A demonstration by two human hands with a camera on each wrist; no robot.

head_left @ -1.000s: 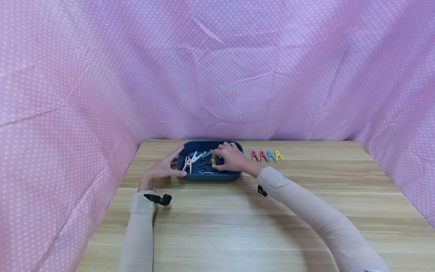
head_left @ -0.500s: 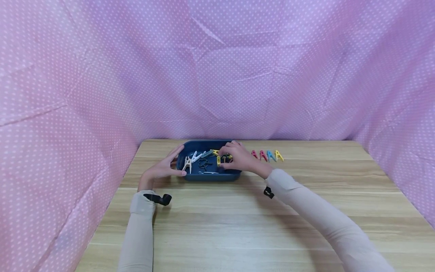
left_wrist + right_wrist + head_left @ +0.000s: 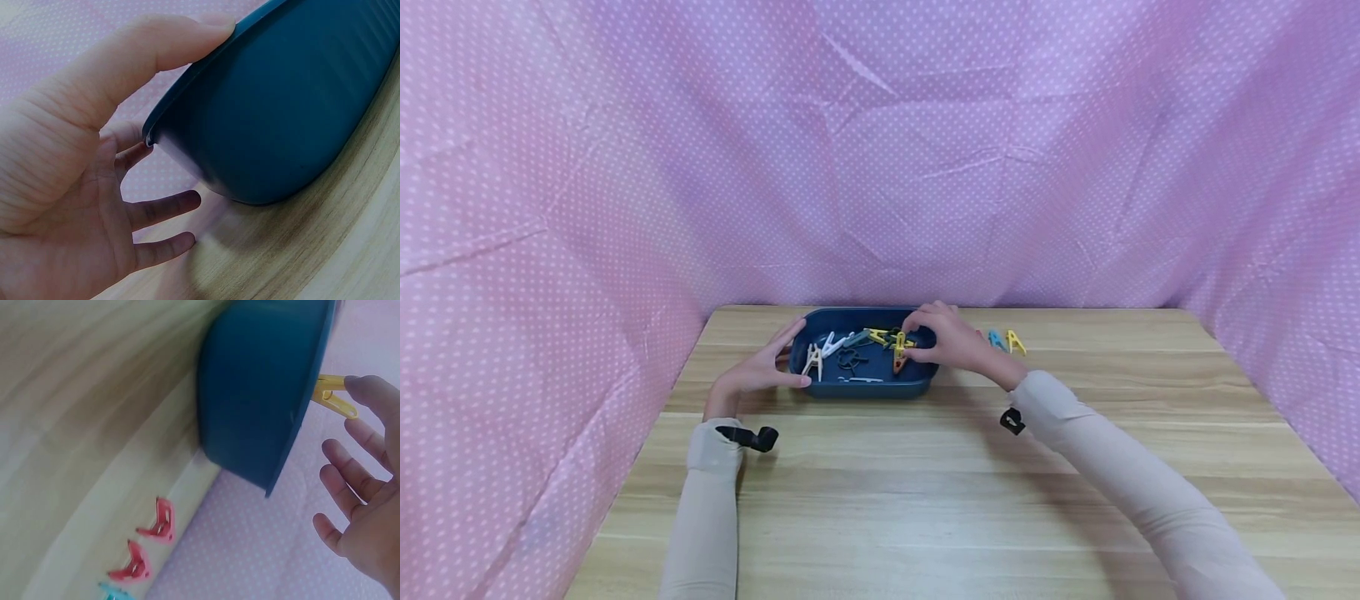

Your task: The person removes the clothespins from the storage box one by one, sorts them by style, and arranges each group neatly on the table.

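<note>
In the head view my right hand (image 3: pixel 949 337) is over the right end of a dark blue plastic bin (image 3: pixel 880 390). Between thumb and index finger it pinches a yellow clothespin (image 3: pixel 900 340), whose lower end dips below the rim. The right wrist view shows the thumb on one handle of this clothespin (image 3: pixel 334 400) and the other fingers spread. At the bin's left end, my left hand (image 3: pixel 762 367) rests its thumb on the rim, the fingers stretched along the far side. Inside lie white clips (image 3: pixel 831 346), a beige clothespin (image 3: pixel 814 360) and a dark looped piece (image 3: pixel 850 359).
Right of the bin, a blue clothespin (image 3: pixel 996 340) and a yellow one (image 3: pixel 1015 342) stand in a row on the wooden table (image 3: pixel 865 500). Two red clothespins (image 3: pixel 161 522) beside them are mostly hidden by my hand in the head view. A pink dotted curtain (image 3: pixel 880 167) hangs behind.
My right hand has moved rightward inside the bin with the yellow clothespin, uncovering other clips and covering the red clothespins. My left hand keeps its place.
</note>
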